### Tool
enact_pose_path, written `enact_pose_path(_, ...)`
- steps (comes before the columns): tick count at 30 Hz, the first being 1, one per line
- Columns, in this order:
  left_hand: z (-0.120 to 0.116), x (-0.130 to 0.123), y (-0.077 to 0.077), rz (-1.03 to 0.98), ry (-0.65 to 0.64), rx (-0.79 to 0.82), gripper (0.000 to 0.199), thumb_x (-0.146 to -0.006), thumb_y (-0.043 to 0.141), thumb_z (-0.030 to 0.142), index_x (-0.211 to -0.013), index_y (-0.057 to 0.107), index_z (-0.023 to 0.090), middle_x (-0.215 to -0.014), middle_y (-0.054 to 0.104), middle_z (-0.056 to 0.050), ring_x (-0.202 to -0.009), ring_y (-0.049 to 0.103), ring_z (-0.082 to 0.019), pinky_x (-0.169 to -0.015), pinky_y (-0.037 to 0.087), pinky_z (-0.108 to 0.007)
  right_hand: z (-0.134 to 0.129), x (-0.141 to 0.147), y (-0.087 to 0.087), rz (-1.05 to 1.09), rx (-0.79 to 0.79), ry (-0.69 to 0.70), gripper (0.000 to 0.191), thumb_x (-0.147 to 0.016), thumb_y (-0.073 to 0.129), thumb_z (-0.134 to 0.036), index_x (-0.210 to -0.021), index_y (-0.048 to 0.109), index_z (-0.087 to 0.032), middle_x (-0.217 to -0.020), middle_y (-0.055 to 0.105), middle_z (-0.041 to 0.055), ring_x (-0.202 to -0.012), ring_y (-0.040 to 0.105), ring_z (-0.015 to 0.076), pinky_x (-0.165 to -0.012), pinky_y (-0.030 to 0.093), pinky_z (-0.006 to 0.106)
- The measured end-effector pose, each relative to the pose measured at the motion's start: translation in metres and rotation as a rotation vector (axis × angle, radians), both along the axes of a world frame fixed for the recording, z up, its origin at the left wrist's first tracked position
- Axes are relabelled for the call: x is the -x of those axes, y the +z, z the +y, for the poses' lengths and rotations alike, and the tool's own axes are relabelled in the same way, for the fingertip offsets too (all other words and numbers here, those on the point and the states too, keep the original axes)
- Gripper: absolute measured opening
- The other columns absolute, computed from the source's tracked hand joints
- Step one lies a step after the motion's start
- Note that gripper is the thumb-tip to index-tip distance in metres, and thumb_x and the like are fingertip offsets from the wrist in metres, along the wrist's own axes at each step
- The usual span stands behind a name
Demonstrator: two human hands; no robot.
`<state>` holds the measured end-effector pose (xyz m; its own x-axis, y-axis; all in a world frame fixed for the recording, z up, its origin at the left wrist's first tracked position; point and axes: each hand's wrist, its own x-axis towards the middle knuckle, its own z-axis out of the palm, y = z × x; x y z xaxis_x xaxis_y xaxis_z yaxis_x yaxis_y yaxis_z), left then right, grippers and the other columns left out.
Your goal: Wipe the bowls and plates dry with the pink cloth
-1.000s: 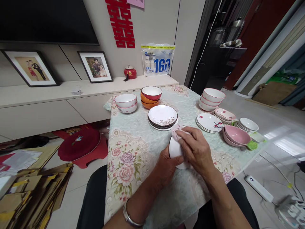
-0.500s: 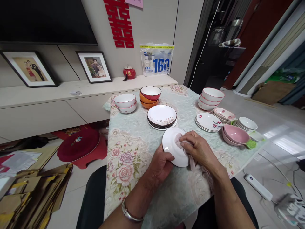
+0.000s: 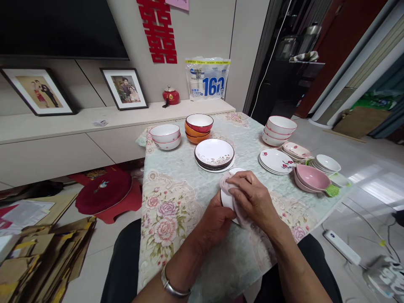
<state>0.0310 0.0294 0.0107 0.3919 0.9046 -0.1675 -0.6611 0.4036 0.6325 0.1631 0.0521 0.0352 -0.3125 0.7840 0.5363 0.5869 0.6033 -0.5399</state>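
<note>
A white plate [image 3: 226, 201] is tilted over the near part of the table, partly covered by both hands. My left hand [image 3: 217, 219] grips its lower left edge, thumb on the face. My right hand [image 3: 252, 195] is closed on a pale pink cloth [image 3: 224, 182], pressed against the plate near its upper left rim. Just beyond stands a stack of dark-rimmed plates [image 3: 214, 152]. To the right sits a stack of white plates with red flowers [image 3: 274, 161].
White bowls [image 3: 165, 133] and red and orange bowls [image 3: 198, 123] stand at the back left. More white bowls [image 3: 282, 125], pink leaf-shaped dishes [image 3: 312, 177] and small white bowls [image 3: 328, 163] line the right side. A red stool [image 3: 104, 191] is left of the table.
My right hand and the cloth have moved left across the plate, from its middle to the upper left rim. The plate has shifted slightly right and turned, and shows less of its face.
</note>
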Motion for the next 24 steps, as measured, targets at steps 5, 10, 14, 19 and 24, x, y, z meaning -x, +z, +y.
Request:
enact_pose_path(5,-0.001,-0.001,-0.003,0.020,0.002,0.022,0.071,-0.047,0.056,-0.004,-0.114,0.068,0.017,-0.088,0.074,-0.003,-0.088,0.065,-0.024,-0.075,0.047,-0.031,0.013,-0.019,-0.011,-0.019,-0.064,-0.296,0.027,-0.097,0.050,-0.028,-0.115,0.068,-0.020,-0.107,0.063,0.0099,-0.101,0.062,0.0225,-0.088,0.050,0.036)
enact_pose_path(10,0.000,-0.001,-0.004,0.007,0.007,0.038,0.072,-0.045,0.056,-0.004,-0.113,0.069,0.017,-0.090,0.076,-0.003,-0.093,0.065,-0.026,-0.082,0.048,-0.034,0.018,-0.037,-0.019,-0.084,-0.001,-0.482,0.028,-0.096,0.049,-0.031,-0.106,0.071,-0.018,-0.094,0.068,0.0098,-0.091,0.063,0.0259,-0.082,0.050,0.041)
enact_pose_path(14,0.000,-0.001,-0.003,0.013,-0.025,0.011,0.070,-0.046,0.055,-0.004,-0.112,0.069,0.017,-0.088,0.075,-0.003,-0.092,0.066,-0.026,-0.081,0.048,-0.034,0.013,-0.028,-0.013,-0.057,-0.063,-0.439,0.028,-0.097,0.047,-0.030,-0.111,0.069,-0.018,-0.102,0.065,0.0106,-0.094,0.063,0.0245,-0.083,0.051,0.040)
enact_pose_path(19,0.000,0.000,-0.001,-0.034,-0.015,-0.005,0.065,-0.046,0.053,-0.003,-0.106,0.068,0.016,-0.079,0.072,-0.001,-0.077,0.065,-0.021,-0.069,0.048,-0.029,-0.001,-0.002,-0.001,-0.071,-0.064,-0.110,0.028,-0.098,0.048,-0.024,-0.119,0.066,-0.022,-0.116,0.060,0.0107,-0.106,0.060,0.0221,-0.091,0.051,0.037)
enact_pose_path(24,0.004,0.008,0.002,-0.143,-0.018,0.005,0.048,-0.048,0.056,0.001,-0.093,0.068,0.014,-0.077,0.069,-0.002,-0.070,0.062,-0.016,-0.066,0.047,-0.025,-0.009,0.003,0.006,-0.133,0.117,0.166,0.027,-0.095,0.052,-0.018,-0.115,0.068,-0.027,-0.115,0.059,0.0066,-0.104,0.060,0.0192,-0.087,0.052,0.033)
